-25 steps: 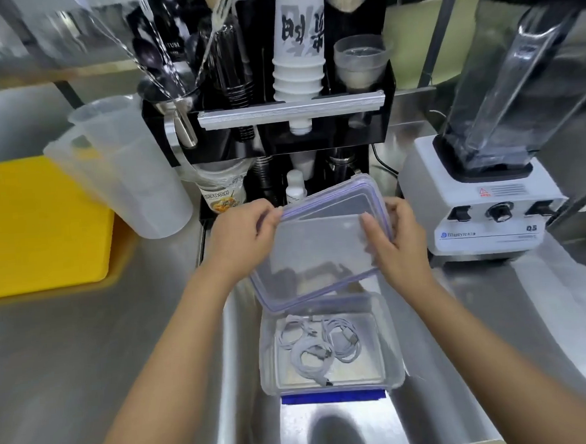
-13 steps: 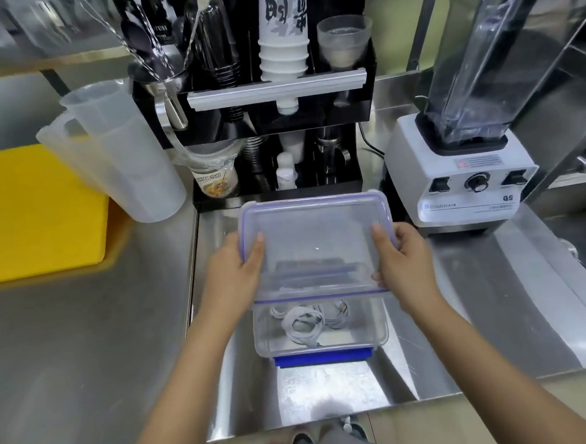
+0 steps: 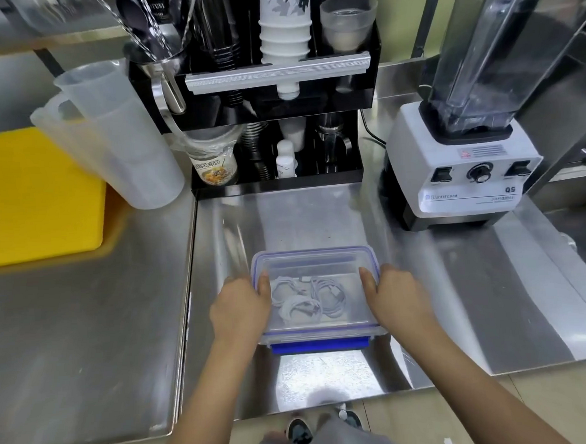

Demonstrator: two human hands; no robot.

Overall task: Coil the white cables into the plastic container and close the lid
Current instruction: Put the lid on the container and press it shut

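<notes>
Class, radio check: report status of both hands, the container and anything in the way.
Left hand and right hand grip lid at its sides. Lid sits on container, white cables coiled inside; blue latch not yet snapped. Nothing blocking.

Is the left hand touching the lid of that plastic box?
Touching. The head view shows the left hand gripping the lid at its left edge, thumb on top.
</notes>
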